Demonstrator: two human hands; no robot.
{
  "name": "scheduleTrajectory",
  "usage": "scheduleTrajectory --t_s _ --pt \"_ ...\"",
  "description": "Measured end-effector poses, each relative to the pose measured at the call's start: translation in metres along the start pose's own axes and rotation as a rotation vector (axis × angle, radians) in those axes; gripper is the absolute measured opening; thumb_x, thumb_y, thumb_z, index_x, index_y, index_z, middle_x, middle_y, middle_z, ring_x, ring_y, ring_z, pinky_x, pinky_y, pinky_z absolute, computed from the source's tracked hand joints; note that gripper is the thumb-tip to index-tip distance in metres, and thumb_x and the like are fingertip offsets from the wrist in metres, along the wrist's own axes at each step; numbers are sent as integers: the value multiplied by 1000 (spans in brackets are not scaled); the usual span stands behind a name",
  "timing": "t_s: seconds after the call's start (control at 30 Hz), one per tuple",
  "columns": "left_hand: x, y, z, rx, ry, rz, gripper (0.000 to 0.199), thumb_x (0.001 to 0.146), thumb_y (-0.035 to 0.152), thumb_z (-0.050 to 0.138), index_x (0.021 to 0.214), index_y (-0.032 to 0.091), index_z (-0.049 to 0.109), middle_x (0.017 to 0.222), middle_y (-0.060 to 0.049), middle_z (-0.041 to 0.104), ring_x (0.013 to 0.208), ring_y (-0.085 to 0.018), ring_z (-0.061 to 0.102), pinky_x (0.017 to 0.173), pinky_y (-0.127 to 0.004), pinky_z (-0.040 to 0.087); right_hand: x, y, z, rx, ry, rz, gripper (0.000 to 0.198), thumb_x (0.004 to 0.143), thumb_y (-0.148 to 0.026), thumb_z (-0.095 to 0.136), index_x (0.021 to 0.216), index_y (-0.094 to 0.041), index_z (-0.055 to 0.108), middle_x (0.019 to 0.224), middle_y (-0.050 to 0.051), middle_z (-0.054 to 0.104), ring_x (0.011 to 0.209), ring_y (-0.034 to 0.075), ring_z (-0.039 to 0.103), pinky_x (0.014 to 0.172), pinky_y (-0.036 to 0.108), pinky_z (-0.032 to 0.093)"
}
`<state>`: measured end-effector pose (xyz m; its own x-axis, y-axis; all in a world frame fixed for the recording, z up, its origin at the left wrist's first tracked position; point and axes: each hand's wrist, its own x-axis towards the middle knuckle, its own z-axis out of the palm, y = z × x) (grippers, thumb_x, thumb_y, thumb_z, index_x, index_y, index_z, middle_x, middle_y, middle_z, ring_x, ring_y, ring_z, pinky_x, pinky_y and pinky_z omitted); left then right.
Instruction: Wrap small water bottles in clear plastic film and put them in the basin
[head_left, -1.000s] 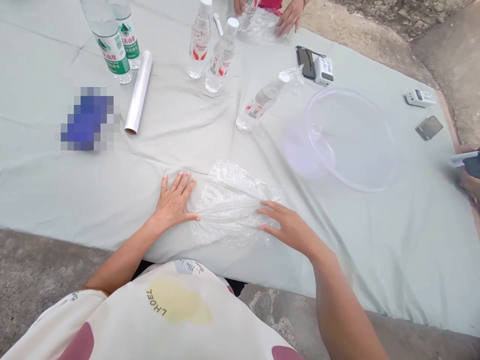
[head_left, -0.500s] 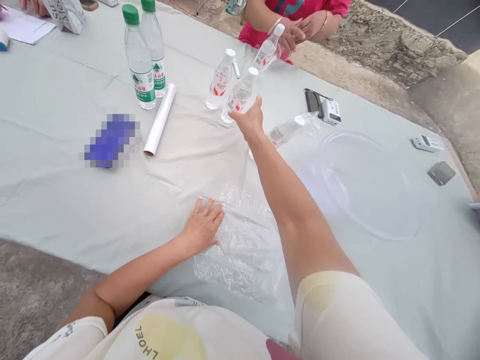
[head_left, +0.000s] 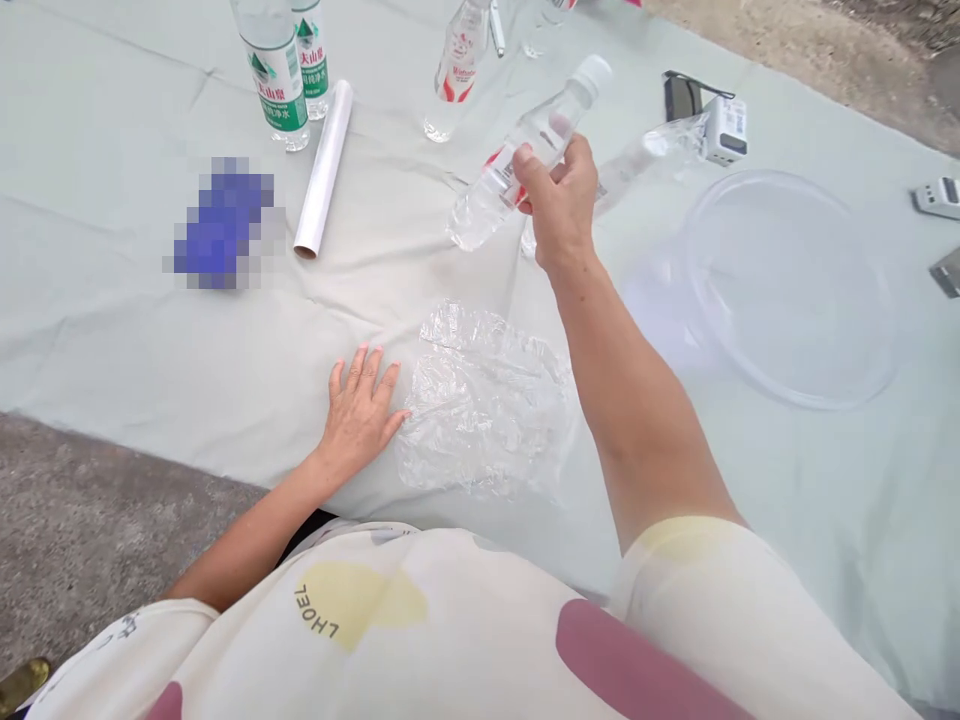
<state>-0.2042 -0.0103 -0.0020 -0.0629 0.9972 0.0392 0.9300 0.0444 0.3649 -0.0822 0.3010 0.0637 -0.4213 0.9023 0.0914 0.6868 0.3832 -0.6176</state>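
In my right hand (head_left: 566,200) is a clear plastic water bottle (head_left: 536,140) with a white cap and a red-and-white label. It is tilted, its cap toward the upper right, and my fingers wrap round its middle. My left hand (head_left: 360,405) lies on the pale tablecloth (head_left: 150,380), fingers spread, at the left edge of a crumpled sheet of clear plastic film (head_left: 487,410). Behind my right hand, a bottle wrapped in clear film (head_left: 634,165) lies on its side, partly hidden by the hand. Another white-labelled bottle (head_left: 457,65) stands to the left of the held one.
Two green-labelled bottles (head_left: 274,85) stand at the back left beside a roll of plastic film (head_left: 324,170). A blurred blue item (head_left: 225,225) lies left of the roll. A round translucent lid (head_left: 795,395) and a small white device (head_left: 726,130) are on the right.
My right hand has closed on the bottle, lifted it and tilted it. My left hand has shifted left, off the film. The view has tipped down, and the person opposite is mostly out of sight.
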Motion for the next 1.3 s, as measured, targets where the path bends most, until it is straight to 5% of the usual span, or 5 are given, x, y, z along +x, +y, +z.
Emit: scheduleTrajectory --t_s 0.23,0.4,0.9,1.07,1.3 --pt "-47 11 17 -54 44 -83 30 93 43 56 96 15 65 150 -25 46 149 -41 28 115 -66 24 -186 -14 -10 262 -201 240 39 88 -58 48 98 -23 60 94 6 67 85 24 65 74 38 54" --pt "-58 23 23 1 4 -50 23 89 38 63 88 14 64 151 -27 44 149 -42 25 115 -66 23 -235 -15 15 119 -224 413 43 85 -65 50 92 -23 56 86 5 66 78 24 62 66 36 48" --pt "-59 25 20 -67 12 -63 20 93 22 46 85 17 63 147 -19 52 148 -39 30 111 -64 29 -228 -30 36 -90 -204 374 81 89 -77 34 138 -14 44 113 20 67 104 35 64 86 44 47" --pt "-59 31 23 -160 70 -72 18 92 23 46 87 20 63 132 -14 65 141 -34 42 105 -57 34 -202 -37 16 -180 -55 59 42 103 -33 35 138 -19 52 131 13 60 112 28 57 88 38 45" --pt "-57 36 27 -196 112 -103 12 90 20 48 84 22 58 121 -10 69 123 -26 57 99 -46 43 -123 -66 38 -589 -433 -326 40 87 2 48 113 -21 68 122 11 59 104 23 55 78 32 43"
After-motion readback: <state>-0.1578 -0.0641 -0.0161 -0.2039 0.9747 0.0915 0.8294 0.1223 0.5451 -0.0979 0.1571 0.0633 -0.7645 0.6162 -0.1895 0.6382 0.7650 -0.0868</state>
